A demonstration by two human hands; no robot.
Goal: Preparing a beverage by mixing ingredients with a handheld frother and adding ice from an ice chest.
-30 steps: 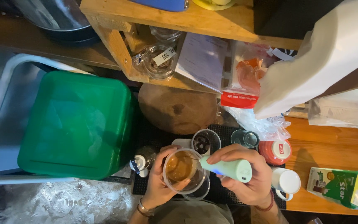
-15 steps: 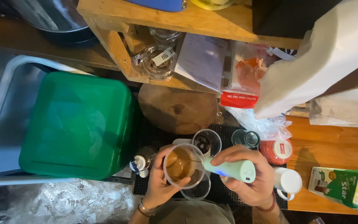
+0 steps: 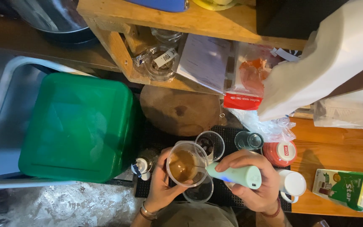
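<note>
Clear plastic forms the cup (image 3: 187,164) that the left hand (image 3: 161,185) holds: the fingers curl round its near side from below, closed on the wall, with the thumb up along its left edge. Brown liquid fills the cup, which stands upright with its mouth toward the camera, over the black mat (image 3: 223,195) on the tabletop (image 3: 337,168).

The right hand (image 3: 255,185) is wrapped shut around a pale green handheld frother (image 3: 234,175), fingers over the top and thumb beneath. The frother's long axis lies nearly level, running from the right to the left, its thick end toward the right wrist and its thin shaft pointing left into the cup, where the tip dips into the liquid.

Just behind the cup stands a second clear cup (image 3: 210,145) with dark contents, and another empty one (image 3: 198,191) sits just below it. A green lidded bin (image 3: 78,126) lies well to the left, a white mug (image 3: 293,185) just right of the right hand.
</note>
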